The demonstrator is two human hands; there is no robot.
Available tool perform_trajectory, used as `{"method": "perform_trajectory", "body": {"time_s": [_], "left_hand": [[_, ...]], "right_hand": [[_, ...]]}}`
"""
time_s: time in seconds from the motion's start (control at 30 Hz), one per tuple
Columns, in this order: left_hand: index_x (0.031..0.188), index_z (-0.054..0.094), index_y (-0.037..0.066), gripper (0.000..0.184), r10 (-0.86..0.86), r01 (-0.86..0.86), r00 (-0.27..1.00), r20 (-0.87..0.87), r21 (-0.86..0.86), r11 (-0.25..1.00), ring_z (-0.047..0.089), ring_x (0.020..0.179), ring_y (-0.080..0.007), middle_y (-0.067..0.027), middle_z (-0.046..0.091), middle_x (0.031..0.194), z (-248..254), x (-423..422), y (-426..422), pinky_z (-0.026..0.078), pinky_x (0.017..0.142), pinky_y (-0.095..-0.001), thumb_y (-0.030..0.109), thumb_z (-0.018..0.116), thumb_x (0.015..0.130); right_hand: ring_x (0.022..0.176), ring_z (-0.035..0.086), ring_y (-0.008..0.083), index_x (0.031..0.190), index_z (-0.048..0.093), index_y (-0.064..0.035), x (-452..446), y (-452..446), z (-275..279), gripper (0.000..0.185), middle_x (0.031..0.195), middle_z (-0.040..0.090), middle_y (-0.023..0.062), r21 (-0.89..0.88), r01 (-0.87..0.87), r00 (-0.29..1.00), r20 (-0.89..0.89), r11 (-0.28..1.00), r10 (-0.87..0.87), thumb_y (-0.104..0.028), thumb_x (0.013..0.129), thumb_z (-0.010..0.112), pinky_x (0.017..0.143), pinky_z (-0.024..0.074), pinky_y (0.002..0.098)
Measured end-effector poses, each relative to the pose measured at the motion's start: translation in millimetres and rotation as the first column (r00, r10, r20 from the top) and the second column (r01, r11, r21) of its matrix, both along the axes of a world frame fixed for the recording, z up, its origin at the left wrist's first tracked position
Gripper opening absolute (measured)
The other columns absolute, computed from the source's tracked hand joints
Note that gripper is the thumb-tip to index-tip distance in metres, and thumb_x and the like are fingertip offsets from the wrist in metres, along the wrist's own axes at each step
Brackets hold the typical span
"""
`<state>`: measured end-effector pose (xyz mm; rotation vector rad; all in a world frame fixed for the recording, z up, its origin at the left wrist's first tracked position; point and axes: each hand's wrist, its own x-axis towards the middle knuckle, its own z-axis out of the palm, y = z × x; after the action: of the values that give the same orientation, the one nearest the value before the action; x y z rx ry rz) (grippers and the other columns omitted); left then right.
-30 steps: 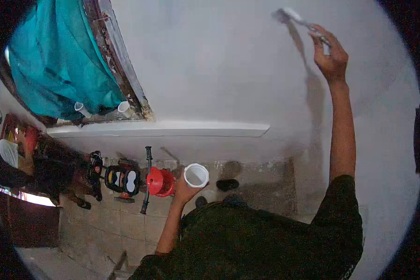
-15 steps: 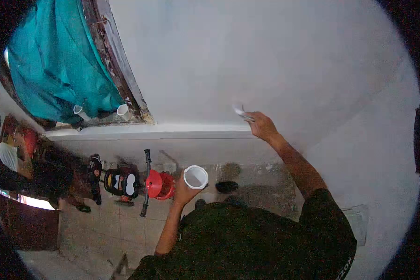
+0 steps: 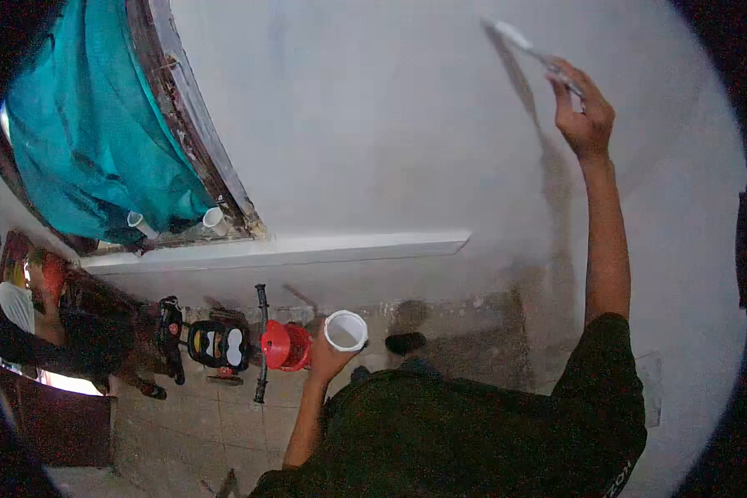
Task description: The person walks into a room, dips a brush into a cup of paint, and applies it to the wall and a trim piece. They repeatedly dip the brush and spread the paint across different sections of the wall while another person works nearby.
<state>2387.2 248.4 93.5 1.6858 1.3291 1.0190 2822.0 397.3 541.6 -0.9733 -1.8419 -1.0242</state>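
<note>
Dim, grainy, long soft shadow (image 3: 559, 199), vignetted

Cup (image 3: 345, 332) left of brush (image 3: 516, 38), curtain (image 3: 91, 141) farther left

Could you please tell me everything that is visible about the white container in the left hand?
The white container is round, with an open top and a pale, slightly thick rim; it looks like plastic. Its mouth faces the camera, showing a greyish-white inside, but I cannot tell whether it holds anything. The left hand grips it around the side, in front of the dark shirt. No lid shows on it.
</note>
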Motion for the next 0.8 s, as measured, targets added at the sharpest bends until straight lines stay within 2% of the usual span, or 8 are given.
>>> {"method": "perform_trajectory", "body": {"time_s": [0.1,0.3,0.37,0.47,0.63,0.7,0.77,0.8], "left_hand": [[0.129,0.054,0.003,0.08,-0.012,0.013,1.0,0.023,-0.037,0.999,0.066,0.115,-0.032,-0.0183,0.067,0.123,10,1,0,0.053,0.099,-0.0443,0.034,0.095,0.068],[0.135,0.055,0.002,0.083,-0.019,0.037,0.991,0.129,-0.137,0.99,0.065,0.118,-0.0321,-0.0174,0.067,0.125,38,-6,-5,0.052,0.102,-0.0437,0.035,0.094,0.069],[0.139,0.051,0.005,0.087,-0.019,0.027,0.986,0.165,-0.047,0.999,0.064,0.119,-0.0341,-0.0178,0.065,0.13,7,-8,-4,0.051,0.104,-0.0445,0.034,0.093,0.069],[0.139,0.05,0.008,0.086,0.065,-0.062,0.996,0.063,-0.048,0.997,0.062,0.123,-0.0371,-0.018,0.063,0.13,7,-13,-9,0.049,0.104,-0.0465,0.034,0.092,0.069],[0.139,0.048,0.003,0.091,-0.015,0.019,0.998,0.064,-0.063,0.998,0.061,0.123,-0.0361,-0.02,0.062,0.131,23,-25,-11,0.048,0.106,-0.046,0.039,0.093,0.068],[0.139,0.048,0.003,0.091,0.009,-0.005,0.999,0.031,-0.114,0.993,0.061,0.123,-0.0368,-0.0205,0.062,0.131,6,-26,-9,0.049,0.106,-0.0463,0.039,0.093,0.069],[0.14,0.047,0.003,0.092,0.037,-0.038,0.999,0.024,0.007,0.999,0.059,0.126,-0.0371,-0.0204,0.06,0.134,-50,-23,-6,0.048,0.107,-0.0468,0.04,0.092,0.069],[0.14,0.047,0.003,0.092,0.045,-0.046,0.999,0.023,0.009,0.999,0.059,0.126,-0.0371,-0.0204,0.06,0.134,-36,-25,-9,0.048,0.107,-0.0468,0.04,0.092,0.069]], "right_hand": [[0.102,0.074,0.0265,0.117,0.07,-0.0047,-3,3,-10,0.023,0.117,0.075,0.0102,0.248,0.06,0.998,-0.021,0.967,-0.057,-0.006,0.094,0.071,0.086,0.0598,0.0362],[0.104,0.066,0.0376,0.124,0.065,-0.0025,-15,13,-216,0.037,0.12,0.069,0.0181,-0.334,-0.062,0.998,-0.039,0.94,0.051,-0.005,0.087,0.071,0.09,0.0547,0.047],[0.115,0.064,0.0371,0.126,0.066,-0.0026,-8,14,-292,0.037,0.128,0.066,0.0175,-0.415,0.114,0.979,0.199,0.903,-0.032,-0.003,0.089,0.066,0.099,0.0527,0.0458],[0.111,0.065,0.0404,0.125,0.067,-0.0023,-28,17,-344,0.029,0.122,0.068,0.0217,-0.683,-0.073,0.996,-0.092,0.727,0.013,-0.008,0.096,0.065,0.095,0.0534,0.0477],[0.106,0.069,0.037,0.12,0.068,0.0011,-31,40,-327,0.024,0.116,0.071,0.0217,-0.805,-0.186,0.982,-0.172,0.564,0.078,-0.012,0.1,0.065,0.091,0.0556,0.0453],[0.108,0.069,0.0366,0.122,0.068,0.001,-14,55,-293,0.026,0.118,0.071,0.0203,-0.696,-0.014,0.962,0.186,0.718,0.2,-0.015,0.102,0.063,0.092,0.0554,0.0439],[0.112,0.068,0.0349,0.125,0.067,-0.0006,-17,55,-237,0.027,0.121,0.071,0.0183,-0.855,-0.085,0.959,-0.209,0.512,-0.191,-0.016,0.103,0.061,0.096,0.054,0.042],[0.113,0.068,0.0335,0.126,0.067,-0.0013,10,66,-221,0.029,0.123,0.071,0.0176,-0.744,0.008,0.998,-0.04,0.668,-0.057,-0.017,0.103,0.061,0.097,0.0537,0.0418]]}}
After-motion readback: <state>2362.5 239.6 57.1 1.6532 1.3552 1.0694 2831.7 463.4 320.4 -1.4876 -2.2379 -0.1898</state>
